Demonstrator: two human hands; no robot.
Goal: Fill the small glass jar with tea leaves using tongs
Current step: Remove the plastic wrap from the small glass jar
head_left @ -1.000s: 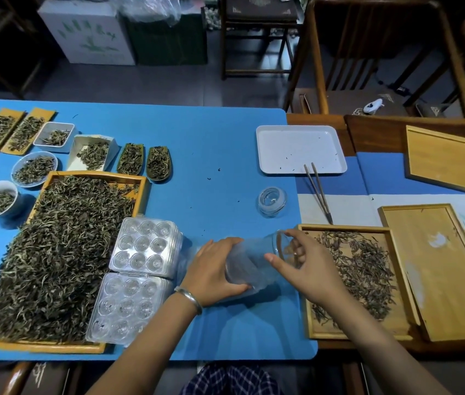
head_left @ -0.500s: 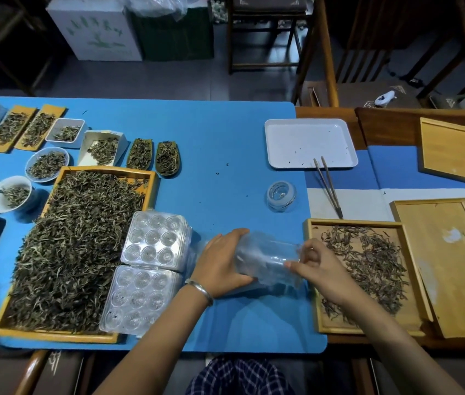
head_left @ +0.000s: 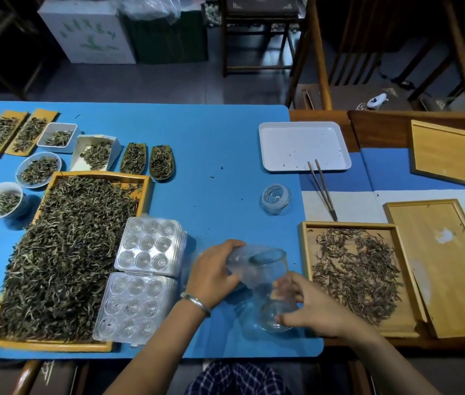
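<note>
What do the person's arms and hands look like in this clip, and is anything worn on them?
Both forearms are bare, with no sleeves in view and no gloves. The left hand has a thin silver-coloured bangle round its wrist. The right hand shows no ring, watch or band on its wrist. Dark checked fabric shows at the bottom edge, between the arms.

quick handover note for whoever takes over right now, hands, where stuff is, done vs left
Left hand grips a clear plastic wrapping at the mouth of the glass jar.
Right hand holds the jar, which looks empty.
Tongs lie untouched on the table between the white tray and the wooden tray of tea leaves.
A small glass lid sits apart on the blue mat.
Done: no filling visible.
Left: free the jar, take the tongs, fill with leaves.
</note>
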